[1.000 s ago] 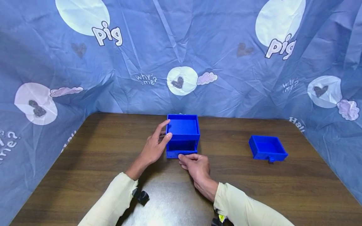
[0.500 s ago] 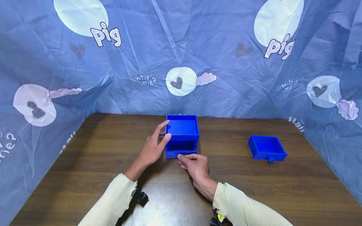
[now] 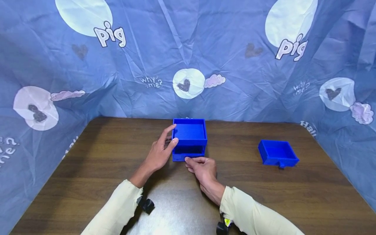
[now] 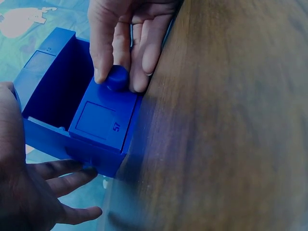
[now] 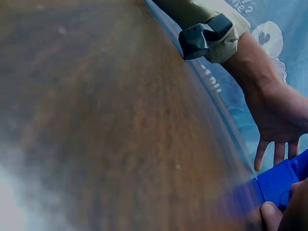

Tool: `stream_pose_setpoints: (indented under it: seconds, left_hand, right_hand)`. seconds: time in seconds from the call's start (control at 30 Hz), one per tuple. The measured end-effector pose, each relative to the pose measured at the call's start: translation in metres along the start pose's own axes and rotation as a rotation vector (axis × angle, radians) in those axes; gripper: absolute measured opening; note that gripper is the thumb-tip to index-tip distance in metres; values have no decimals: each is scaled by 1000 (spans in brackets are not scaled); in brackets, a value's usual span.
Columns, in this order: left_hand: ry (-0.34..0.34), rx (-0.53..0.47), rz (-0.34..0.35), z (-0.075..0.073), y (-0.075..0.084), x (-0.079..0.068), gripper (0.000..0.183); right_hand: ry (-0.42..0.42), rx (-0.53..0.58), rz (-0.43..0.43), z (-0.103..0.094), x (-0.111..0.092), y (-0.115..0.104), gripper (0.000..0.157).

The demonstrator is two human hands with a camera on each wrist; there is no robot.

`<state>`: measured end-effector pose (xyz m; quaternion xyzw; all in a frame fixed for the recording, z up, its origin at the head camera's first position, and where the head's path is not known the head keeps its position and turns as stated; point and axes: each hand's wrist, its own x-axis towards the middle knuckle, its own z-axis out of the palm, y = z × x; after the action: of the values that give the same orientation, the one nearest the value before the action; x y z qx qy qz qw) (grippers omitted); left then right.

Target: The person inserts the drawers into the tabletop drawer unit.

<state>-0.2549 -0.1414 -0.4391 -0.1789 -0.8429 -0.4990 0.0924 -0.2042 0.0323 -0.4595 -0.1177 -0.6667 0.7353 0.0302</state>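
Note:
A small blue drawer cabinet (image 3: 190,142) stands at the table's far middle, with an uncovered top tray and a vacant upper slot. Its lower drawer (image 3: 179,158) is nearly flush with the frame. My right hand (image 3: 204,169) pinches that drawer's round knob (image 4: 117,78) between thumb and fingers. Along the cabinet's left side rests my left hand (image 3: 157,153), its fingers fairly straight, the index and thumb at the top tray's edge. To the right lies a separate blue drawer (image 3: 277,152), knob toward me. In the right wrist view, the cabinet (image 5: 276,183) shows only partly.
The brown wooden table (image 3: 249,202) has a blue printed cloth (image 3: 141,58) hanging behind it and on both sides. A black wrist camera (image 3: 148,206) sits by the left sleeve; another (image 3: 222,227) is by the right.
The lower drawer has slid slightly farther into the cabinet, and my right hand has moved forward with its knob. My left hand keeps its place on the cabinet's side.

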Motion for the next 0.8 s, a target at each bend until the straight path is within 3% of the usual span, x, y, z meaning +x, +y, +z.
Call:
stream_pose_setpoints:
  seconds: [0.8]
  left_hand:
    - [13,8,5,2,-3,1,50]
  right_hand:
    - [-17,-4,30,-1,8,-2,20]
